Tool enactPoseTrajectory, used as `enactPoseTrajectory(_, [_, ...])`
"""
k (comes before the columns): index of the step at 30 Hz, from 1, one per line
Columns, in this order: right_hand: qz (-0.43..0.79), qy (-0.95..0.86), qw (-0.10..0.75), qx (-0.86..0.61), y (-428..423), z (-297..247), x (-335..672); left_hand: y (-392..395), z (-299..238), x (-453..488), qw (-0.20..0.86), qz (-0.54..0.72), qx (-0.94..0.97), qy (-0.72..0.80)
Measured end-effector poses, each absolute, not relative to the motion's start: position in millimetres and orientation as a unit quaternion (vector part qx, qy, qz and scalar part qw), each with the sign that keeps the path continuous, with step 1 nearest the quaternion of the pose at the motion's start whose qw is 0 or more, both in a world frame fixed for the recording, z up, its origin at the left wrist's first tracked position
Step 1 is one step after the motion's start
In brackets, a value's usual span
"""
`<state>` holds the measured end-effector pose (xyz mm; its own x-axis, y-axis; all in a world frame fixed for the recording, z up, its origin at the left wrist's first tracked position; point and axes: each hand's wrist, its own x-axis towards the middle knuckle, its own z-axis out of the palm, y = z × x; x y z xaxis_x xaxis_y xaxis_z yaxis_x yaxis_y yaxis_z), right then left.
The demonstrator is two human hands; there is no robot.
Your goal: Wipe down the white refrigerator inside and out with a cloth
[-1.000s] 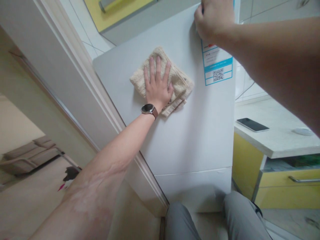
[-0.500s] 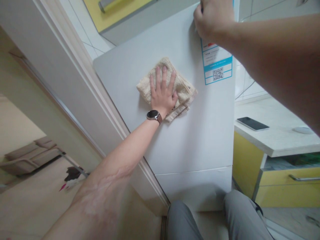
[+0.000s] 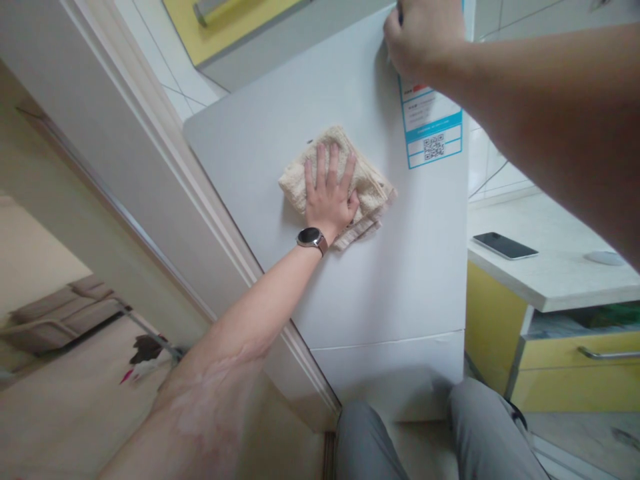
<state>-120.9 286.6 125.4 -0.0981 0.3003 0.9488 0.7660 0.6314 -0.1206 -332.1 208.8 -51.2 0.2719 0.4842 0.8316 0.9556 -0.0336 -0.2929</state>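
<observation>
My left hand (image 3: 330, 190), with a watch on the wrist, lies flat with fingers spread on a folded beige cloth (image 3: 373, 190), pressing it against the white front of a fridge door (image 3: 380, 280). My right hand (image 3: 423, 33) is curled shut at the top edge of the frame, against the fridge door's upper right part just above a blue-and-white label with a QR code (image 3: 433, 130). What its fingers hold is hidden.
A white door frame (image 3: 165, 173) runs diagonally on the left. To the right a pale counter (image 3: 550, 273) carries a dark phone (image 3: 505, 245), above a yellow drawer with a metal handle (image 3: 607, 353). My grey-trousered knees (image 3: 425, 440) are below.
My left hand has slid the cloth down and to the right across the fridge door. My right hand has stayed at the top.
</observation>
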Motion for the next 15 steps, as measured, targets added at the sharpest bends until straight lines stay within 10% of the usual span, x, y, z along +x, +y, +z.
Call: enactPoseTrajectory(15, [-0.182,-0.707,0.583,-0.356,287.4,127.6,-120.1,215.3,-70.5,-333.3,0.44,-0.29,-0.701,-0.48])
